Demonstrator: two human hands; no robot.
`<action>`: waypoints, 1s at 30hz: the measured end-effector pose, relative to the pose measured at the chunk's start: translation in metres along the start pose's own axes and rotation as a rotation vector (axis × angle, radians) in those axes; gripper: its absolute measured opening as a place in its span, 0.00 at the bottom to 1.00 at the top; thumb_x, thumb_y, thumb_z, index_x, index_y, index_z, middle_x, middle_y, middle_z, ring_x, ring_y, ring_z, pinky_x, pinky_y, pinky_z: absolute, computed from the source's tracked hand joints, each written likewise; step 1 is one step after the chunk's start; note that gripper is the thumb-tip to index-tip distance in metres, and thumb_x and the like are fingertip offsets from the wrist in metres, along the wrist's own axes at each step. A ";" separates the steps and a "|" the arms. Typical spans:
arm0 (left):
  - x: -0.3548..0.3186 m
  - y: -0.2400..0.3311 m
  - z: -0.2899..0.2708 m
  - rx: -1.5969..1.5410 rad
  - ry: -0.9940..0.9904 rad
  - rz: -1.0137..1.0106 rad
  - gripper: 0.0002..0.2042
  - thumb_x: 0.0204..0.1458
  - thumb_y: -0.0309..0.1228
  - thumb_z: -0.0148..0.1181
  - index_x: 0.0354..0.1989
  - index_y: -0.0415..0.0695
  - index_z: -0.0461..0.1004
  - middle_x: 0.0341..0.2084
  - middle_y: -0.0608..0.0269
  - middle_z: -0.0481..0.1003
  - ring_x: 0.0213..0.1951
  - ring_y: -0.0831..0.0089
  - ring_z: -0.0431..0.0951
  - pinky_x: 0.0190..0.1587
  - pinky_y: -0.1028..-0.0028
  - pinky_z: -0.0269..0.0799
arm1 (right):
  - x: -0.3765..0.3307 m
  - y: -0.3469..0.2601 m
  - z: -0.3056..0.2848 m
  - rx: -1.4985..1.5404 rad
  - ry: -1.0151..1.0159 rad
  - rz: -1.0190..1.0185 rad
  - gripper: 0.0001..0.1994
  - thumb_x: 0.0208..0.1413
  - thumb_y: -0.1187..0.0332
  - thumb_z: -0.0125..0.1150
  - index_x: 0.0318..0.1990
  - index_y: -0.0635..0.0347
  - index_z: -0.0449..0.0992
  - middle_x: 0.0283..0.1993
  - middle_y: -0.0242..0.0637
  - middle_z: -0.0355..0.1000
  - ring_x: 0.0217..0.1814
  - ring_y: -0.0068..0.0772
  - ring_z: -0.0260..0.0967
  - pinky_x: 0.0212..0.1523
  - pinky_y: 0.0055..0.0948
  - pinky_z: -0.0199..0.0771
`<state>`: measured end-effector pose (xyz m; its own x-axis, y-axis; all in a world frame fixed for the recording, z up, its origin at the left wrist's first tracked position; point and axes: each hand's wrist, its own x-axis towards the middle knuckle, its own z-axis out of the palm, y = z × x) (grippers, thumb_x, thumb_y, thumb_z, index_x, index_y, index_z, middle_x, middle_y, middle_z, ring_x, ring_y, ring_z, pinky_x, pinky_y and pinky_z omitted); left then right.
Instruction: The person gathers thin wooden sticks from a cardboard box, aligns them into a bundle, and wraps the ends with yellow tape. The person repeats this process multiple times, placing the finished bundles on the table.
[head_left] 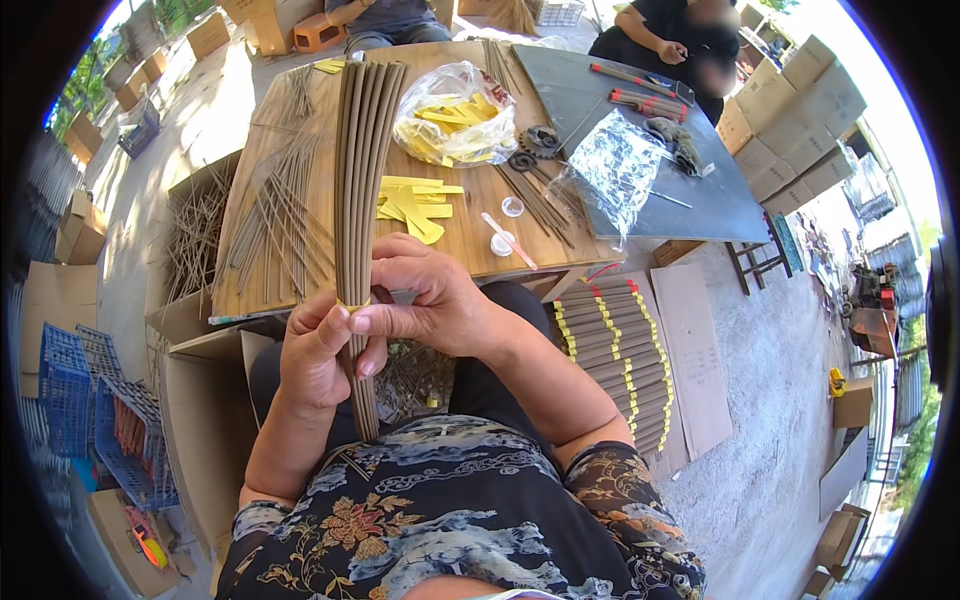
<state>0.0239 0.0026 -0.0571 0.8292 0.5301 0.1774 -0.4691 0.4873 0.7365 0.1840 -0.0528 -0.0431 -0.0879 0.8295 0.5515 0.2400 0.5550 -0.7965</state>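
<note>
A bundle of long brown incense sticks (368, 170) stands nearly upright in front of me, its top spread slightly over the wooden table. My left hand (315, 350) is closed around the bundle's lower part, with the ends poking out below it. A narrow yellow paper strip (352, 306) wraps the bundle between my two thumbs. My right hand (430, 305) pinches that strip against the sticks from the right side. Loose yellow paper strips (415, 205) lie on the table just beyond my hands. A small white-lidded tub (502, 243) with a pink stick across it sits to the right.
Loose sticks (285, 215) spread across the table (470, 262). A clear bag (455, 112) holds more yellow strips. Finished bundles (615, 365) lie on floor cardboard at right. An open carton (200, 430) and blue crates (75, 375) stand left. Two people sit beyond the tables.
</note>
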 end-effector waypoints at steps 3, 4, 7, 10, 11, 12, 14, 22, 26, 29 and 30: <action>-0.003 0.000 -0.001 -0.005 0.000 -0.004 0.14 0.53 0.35 0.50 0.41 0.35 0.68 0.26 0.59 0.69 0.17 0.74 0.68 0.17 0.81 0.64 | 0.000 -0.003 0.000 -0.065 -0.018 -0.035 0.14 0.47 0.62 0.60 0.37 0.62 0.73 0.40 0.41 0.66 0.44 0.37 0.62 0.46 0.30 0.61; -0.004 0.000 -0.001 -0.007 0.002 -0.010 0.14 0.53 0.35 0.50 0.40 0.35 0.68 0.26 0.59 0.69 0.17 0.74 0.68 0.17 0.80 0.65 | 0.000 -0.003 -0.001 -0.075 -0.029 -0.038 0.14 0.47 0.62 0.60 0.37 0.62 0.73 0.39 0.41 0.66 0.44 0.37 0.62 0.46 0.30 0.61; -0.006 0.002 -0.001 -0.002 0.003 -0.022 0.14 0.53 0.35 0.50 0.40 0.34 0.68 0.26 0.59 0.69 0.17 0.74 0.68 0.17 0.80 0.65 | 0.000 -0.004 -0.001 -0.088 -0.052 -0.048 0.13 0.48 0.63 0.60 0.36 0.63 0.72 0.39 0.40 0.66 0.44 0.37 0.62 0.45 0.30 0.61; -0.010 0.004 -0.001 0.013 -0.005 -0.039 0.15 0.54 0.35 0.50 0.41 0.34 0.68 0.27 0.60 0.69 0.17 0.74 0.68 0.17 0.80 0.64 | 0.000 -0.004 0.002 -0.079 -0.049 -0.064 0.12 0.47 0.65 0.60 0.35 0.63 0.71 0.37 0.41 0.66 0.42 0.38 0.62 0.43 0.31 0.62; -0.009 0.005 -0.001 0.007 -0.006 -0.051 0.15 0.54 0.36 0.49 0.41 0.34 0.67 0.27 0.60 0.68 0.18 0.75 0.68 0.18 0.80 0.64 | 0.002 -0.004 0.002 -0.080 -0.047 -0.074 0.12 0.46 0.66 0.61 0.34 0.64 0.71 0.36 0.42 0.65 0.40 0.39 0.62 0.41 0.31 0.63; -0.007 0.005 0.000 0.000 -0.005 -0.061 0.15 0.54 0.36 0.49 0.41 0.34 0.67 0.27 0.60 0.68 0.18 0.75 0.68 0.18 0.80 0.63 | 0.003 -0.004 0.001 -0.079 -0.047 -0.085 0.12 0.45 0.66 0.61 0.33 0.64 0.70 0.35 0.42 0.65 0.39 0.41 0.62 0.40 0.31 0.64; -0.006 0.002 0.001 -0.039 0.037 -0.086 0.16 0.55 0.37 0.47 0.41 0.34 0.66 0.24 0.61 0.68 0.17 0.76 0.67 0.17 0.81 0.61 | 0.001 0.000 0.000 -0.076 -0.052 -0.044 0.13 0.45 0.67 0.62 0.36 0.64 0.71 0.33 0.40 0.65 0.38 0.36 0.61 0.39 0.29 0.63; -0.006 0.001 -0.010 -0.194 -0.044 -0.116 0.16 0.55 0.37 0.48 0.40 0.34 0.68 0.25 0.62 0.69 0.17 0.78 0.67 0.19 0.81 0.64 | 0.002 0.005 0.002 0.045 -0.074 0.070 0.15 0.45 0.66 0.63 0.39 0.63 0.72 0.33 0.34 0.65 0.39 0.30 0.60 0.41 0.25 0.62; -0.005 0.005 -0.011 -0.179 -0.046 -0.119 0.16 0.55 0.37 0.48 0.41 0.35 0.68 0.26 0.61 0.69 0.17 0.77 0.67 0.19 0.80 0.64 | 0.003 0.006 0.002 0.155 -0.072 0.113 0.14 0.45 0.66 0.63 0.39 0.63 0.72 0.33 0.34 0.66 0.39 0.30 0.61 0.42 0.25 0.62; -0.005 0.005 -0.010 -0.179 -0.030 -0.110 0.16 0.55 0.36 0.47 0.42 0.35 0.68 0.26 0.60 0.69 0.17 0.77 0.67 0.19 0.80 0.64 | 0.007 0.010 0.007 0.228 -0.048 0.134 0.14 0.46 0.66 0.62 0.38 0.63 0.72 0.33 0.34 0.66 0.38 0.29 0.62 0.42 0.25 0.62; -0.005 0.004 -0.010 -0.187 -0.013 -0.106 0.16 0.55 0.36 0.47 0.43 0.35 0.68 0.26 0.60 0.69 0.17 0.77 0.67 0.19 0.80 0.64 | 0.009 0.010 0.007 0.246 -0.049 0.145 0.14 0.46 0.66 0.63 0.38 0.63 0.72 0.33 0.34 0.66 0.38 0.29 0.62 0.42 0.25 0.62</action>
<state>0.0145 0.0085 -0.0611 0.8803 0.4604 0.1142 -0.4259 0.6612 0.6176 0.1793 -0.0393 -0.0480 -0.1180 0.9000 0.4197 0.0125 0.4240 -0.9056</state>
